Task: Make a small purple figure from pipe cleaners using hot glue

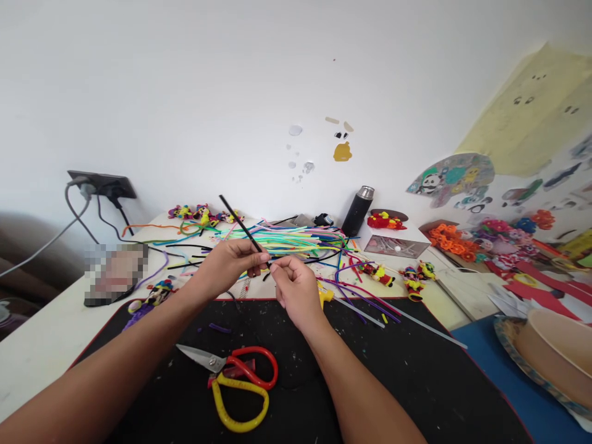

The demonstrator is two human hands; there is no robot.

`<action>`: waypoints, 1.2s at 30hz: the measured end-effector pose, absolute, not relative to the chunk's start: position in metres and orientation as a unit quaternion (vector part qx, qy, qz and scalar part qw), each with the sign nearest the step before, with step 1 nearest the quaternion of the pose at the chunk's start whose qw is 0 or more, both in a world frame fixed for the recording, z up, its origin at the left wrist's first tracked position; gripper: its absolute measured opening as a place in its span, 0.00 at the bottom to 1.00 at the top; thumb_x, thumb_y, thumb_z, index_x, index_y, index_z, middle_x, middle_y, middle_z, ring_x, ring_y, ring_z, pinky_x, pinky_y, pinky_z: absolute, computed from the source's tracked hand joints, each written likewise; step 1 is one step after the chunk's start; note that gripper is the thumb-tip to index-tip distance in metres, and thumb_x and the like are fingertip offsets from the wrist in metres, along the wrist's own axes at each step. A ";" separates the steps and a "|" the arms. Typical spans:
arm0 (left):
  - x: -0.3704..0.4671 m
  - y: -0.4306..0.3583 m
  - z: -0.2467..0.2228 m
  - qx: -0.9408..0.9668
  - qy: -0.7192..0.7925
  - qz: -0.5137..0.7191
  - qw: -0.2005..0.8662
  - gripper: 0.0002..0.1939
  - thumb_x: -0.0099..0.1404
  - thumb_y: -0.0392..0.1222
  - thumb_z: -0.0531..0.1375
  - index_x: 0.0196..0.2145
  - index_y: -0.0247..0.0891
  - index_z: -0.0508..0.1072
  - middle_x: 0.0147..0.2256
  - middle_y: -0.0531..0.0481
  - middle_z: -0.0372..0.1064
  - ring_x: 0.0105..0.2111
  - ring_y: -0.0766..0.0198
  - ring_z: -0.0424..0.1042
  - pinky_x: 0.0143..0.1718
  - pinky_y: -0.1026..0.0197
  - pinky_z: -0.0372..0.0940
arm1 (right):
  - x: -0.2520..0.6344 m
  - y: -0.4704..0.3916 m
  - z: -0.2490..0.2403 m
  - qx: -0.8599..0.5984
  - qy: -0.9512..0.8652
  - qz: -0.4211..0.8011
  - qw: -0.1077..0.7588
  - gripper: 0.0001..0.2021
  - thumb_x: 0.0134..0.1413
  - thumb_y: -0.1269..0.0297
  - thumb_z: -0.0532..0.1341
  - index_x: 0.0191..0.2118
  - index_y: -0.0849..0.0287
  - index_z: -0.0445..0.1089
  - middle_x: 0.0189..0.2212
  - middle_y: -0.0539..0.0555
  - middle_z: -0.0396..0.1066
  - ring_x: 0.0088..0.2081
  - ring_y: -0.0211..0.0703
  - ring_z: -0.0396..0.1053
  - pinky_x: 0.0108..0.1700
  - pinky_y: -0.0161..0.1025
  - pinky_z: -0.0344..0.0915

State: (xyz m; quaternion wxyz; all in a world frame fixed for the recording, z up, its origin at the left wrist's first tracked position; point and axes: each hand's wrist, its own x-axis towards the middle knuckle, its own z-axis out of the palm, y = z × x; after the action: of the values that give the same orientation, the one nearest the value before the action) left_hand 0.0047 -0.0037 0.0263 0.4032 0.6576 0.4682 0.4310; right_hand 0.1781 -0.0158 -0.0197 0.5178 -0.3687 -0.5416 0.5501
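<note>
Above the black mat (379,370), my left hand (231,265) pinches a black pipe cleaner (240,223), which slants up and to the left. My right hand (296,290) is closed with its fingertips at the lower end of that same stem, almost touching the left fingertips. Scissors (240,385) with one red and one yellow handle lie open on the mat below both hands. Behind the hands is a pile of many-coloured pipe cleaners (287,239). A yellow glue gun (325,295) lies partly hidden behind my right hand.
A black thermos (357,211) stands near the wall beside a box (393,245). Small colourful figures (414,282) lie at right and back left. A mirror (115,274) lies at left, below a wall socket (102,184). Bowls (555,345) stand at the right edge.
</note>
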 end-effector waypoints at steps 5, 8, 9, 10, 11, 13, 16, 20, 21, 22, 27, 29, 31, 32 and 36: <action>-0.004 -0.001 0.028 0.741 0.479 0.365 0.297 0.19 0.63 0.55 0.66 0.23 0.38 0.76 0.21 0.55 0.68 0.24 0.67 0.64 0.26 0.65 0.57 | 0.179 -0.015 -0.025 -0.380 -0.627 0.474 0.488 0.08 0.58 0.59 0.64 0.31 0.57 0.71 0.15 0.40 0.54 0.18 0.33 0.51 0.22 0.33 0.47; -0.006 -0.001 0.030 0.737 0.481 0.357 0.314 0.19 0.63 0.55 0.66 0.23 0.38 0.76 0.21 0.55 0.68 0.23 0.66 0.64 0.26 0.65 0.58 | 0.177 -0.015 -0.027 -0.374 -0.605 0.503 0.491 0.09 0.58 0.58 0.64 0.32 0.57 0.70 0.15 0.39 0.54 0.17 0.33 0.51 0.21 0.33 0.47; -0.006 -0.001 0.031 0.725 0.480 0.364 0.334 0.19 0.63 0.55 0.66 0.24 0.38 0.76 0.21 0.55 0.69 0.23 0.66 0.65 0.26 0.64 0.59 | 0.176 -0.015 -0.026 -0.369 -0.588 0.524 0.493 0.09 0.58 0.56 0.64 0.33 0.56 0.70 0.15 0.39 0.54 0.15 0.33 0.51 0.20 0.33 0.47; -0.005 -0.002 0.031 0.712 0.476 0.375 0.355 0.19 0.62 0.56 0.67 0.24 0.38 0.76 0.21 0.54 0.70 0.23 0.66 0.66 0.26 0.64 0.60 | 0.175 -0.015 -0.026 -0.365 -0.571 0.544 0.495 0.10 0.58 0.55 0.64 0.34 0.56 0.69 0.14 0.39 0.55 0.14 0.32 0.50 0.19 0.33 0.47; -0.005 -0.002 0.032 0.698 0.471 0.387 0.376 0.18 0.61 0.56 0.68 0.25 0.38 0.77 0.22 0.53 0.72 0.24 0.65 0.67 0.27 0.64 0.61 | 0.175 -0.015 -0.025 -0.360 -0.556 0.560 0.498 0.12 0.58 0.53 0.65 0.34 0.56 0.69 0.14 0.38 0.56 0.13 0.32 0.50 0.18 0.33 0.47; -0.004 -0.003 0.033 0.669 0.460 0.413 0.413 0.18 0.58 0.56 0.70 0.27 0.37 0.79 0.24 0.51 0.75 0.24 0.65 0.69 0.27 0.63 0.64 | 0.175 -0.015 -0.022 -0.351 -0.531 0.583 0.505 0.14 0.58 0.50 0.66 0.36 0.56 0.69 0.13 0.38 0.57 0.12 0.32 0.50 0.16 0.32 0.46; -0.003 -0.003 0.034 0.627 0.449 0.448 0.453 0.18 0.54 0.56 0.73 0.31 0.37 0.81 0.25 0.50 0.76 0.25 0.63 0.71 0.27 0.62 0.65 | 0.176 -0.015 -0.020 -0.340 -0.503 0.600 0.522 0.16 0.57 0.49 0.67 0.37 0.57 0.70 0.12 0.39 0.58 0.12 0.31 0.51 0.16 0.31 0.46; -0.001 -0.002 0.031 0.599 0.444 0.468 0.474 0.20 0.52 0.56 0.75 0.32 0.37 0.82 0.24 0.50 0.77 0.25 0.63 0.71 0.27 0.62 0.66 | 0.176 -0.014 -0.021 -0.331 -0.483 0.607 0.538 0.16 0.56 0.50 0.68 0.38 0.58 0.70 0.12 0.39 0.59 0.12 0.31 0.51 0.15 0.30 0.46; 0.000 -0.002 0.031 0.599 0.445 0.468 0.474 0.20 0.52 0.56 0.75 0.32 0.37 0.82 0.25 0.50 0.77 0.25 0.63 0.72 0.27 0.62 0.66 | 0.176 -0.014 -0.021 -0.331 -0.481 0.607 0.539 0.16 0.55 0.50 0.68 0.38 0.58 0.70 0.12 0.39 0.60 0.12 0.31 0.52 0.15 0.30 0.46; 0.001 -0.002 0.030 0.600 0.445 0.467 0.473 0.20 0.52 0.56 0.75 0.32 0.37 0.82 0.25 0.50 0.77 0.25 0.63 0.72 0.28 0.62 0.66 | 0.176 -0.014 -0.021 -0.332 -0.479 0.607 0.541 0.17 0.55 0.50 0.69 0.39 0.58 0.70 0.12 0.39 0.60 0.12 0.31 0.52 0.15 0.30 0.46; 0.004 -0.005 0.031 0.614 0.443 0.448 0.475 0.19 0.52 0.56 0.75 0.31 0.37 0.83 0.24 0.51 0.76 0.24 0.64 0.70 0.28 0.62 0.67 | 0.176 -0.014 -0.021 -0.334 -0.466 0.604 0.554 0.15 0.55 0.51 0.68 0.37 0.58 0.70 0.12 0.39 0.60 0.12 0.30 0.52 0.15 0.29 0.46; 0.005 -0.005 0.032 0.617 0.445 0.442 0.475 0.19 0.52 0.56 0.75 0.30 0.37 0.82 0.24 0.50 0.77 0.24 0.64 0.70 0.28 0.62 0.67 | 0.175 -0.014 -0.021 -0.330 -0.456 0.604 0.564 0.15 0.55 0.52 0.69 0.37 0.58 0.70 0.12 0.39 0.59 0.12 0.30 0.51 0.15 0.29 0.46; 0.005 -0.006 0.033 0.619 0.445 0.439 0.475 0.19 0.52 0.56 0.75 0.30 0.38 0.82 0.25 0.50 0.77 0.25 0.64 0.71 0.28 0.61 0.68 | 0.175 -0.014 -0.021 -0.325 -0.448 0.606 0.571 0.15 0.55 0.52 0.69 0.37 0.58 0.70 0.12 0.38 0.59 0.12 0.30 0.51 0.15 0.29 0.46; 0.005 -0.006 0.033 0.622 0.444 0.437 0.475 0.19 0.52 0.57 0.75 0.30 0.38 0.82 0.25 0.50 0.78 0.25 0.63 0.71 0.29 0.61 0.69 | 0.175 -0.014 -0.021 -0.323 -0.446 0.607 0.574 0.15 0.55 0.52 0.69 0.37 0.58 0.70 0.12 0.38 0.59 0.12 0.30 0.51 0.15 0.29 0.46; 0.005 -0.005 0.032 0.624 0.438 0.432 0.481 0.19 0.53 0.57 0.74 0.31 0.37 0.82 0.25 0.50 0.77 0.25 0.64 0.71 0.29 0.61 0.69 | 0.175 -0.014 -0.020 -0.321 -0.445 0.601 0.581 0.15 0.55 0.52 0.69 0.37 0.58 0.70 0.12 0.38 0.58 0.12 0.30 0.51 0.15 0.30 0.46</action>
State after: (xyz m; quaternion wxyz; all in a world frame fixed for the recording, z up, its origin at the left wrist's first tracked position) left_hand 0.0045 -0.0053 0.0318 0.4811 0.6240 0.4385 0.4324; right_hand 0.1746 -0.0143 -0.0200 0.5806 -0.3213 -0.4454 0.6011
